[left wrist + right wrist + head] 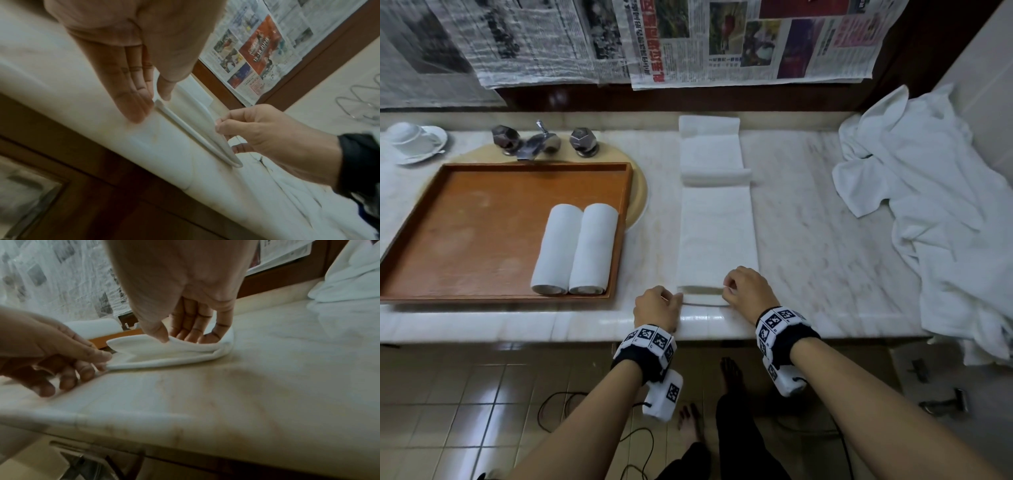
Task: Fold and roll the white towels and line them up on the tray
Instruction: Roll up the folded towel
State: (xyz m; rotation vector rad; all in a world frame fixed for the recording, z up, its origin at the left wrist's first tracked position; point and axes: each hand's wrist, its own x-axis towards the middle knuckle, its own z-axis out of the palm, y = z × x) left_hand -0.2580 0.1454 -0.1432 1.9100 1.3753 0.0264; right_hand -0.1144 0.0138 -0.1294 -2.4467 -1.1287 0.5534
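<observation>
A long folded white towel (717,236) lies lengthwise on the marble counter (825,240), its far end doubled over in loose folds. My left hand (677,298) pinches the towel's near left corner between thumb and fingers, as the left wrist view shows (157,99). At the near right corner, my right hand (726,289) pinches the lifted edge (171,339), which curls slightly off the counter. Two rolled white towels (575,250) lie side by side at the right end of the brown tray (482,233).
A heap of unfolded white towels (935,212) covers the counter's right end. A faucet (541,138) stands behind the tray, and a cup on a saucer (414,140) at far left. Newspaper (688,41) hangs on the back wall. Cables trail on the floor tiles (482,394).
</observation>
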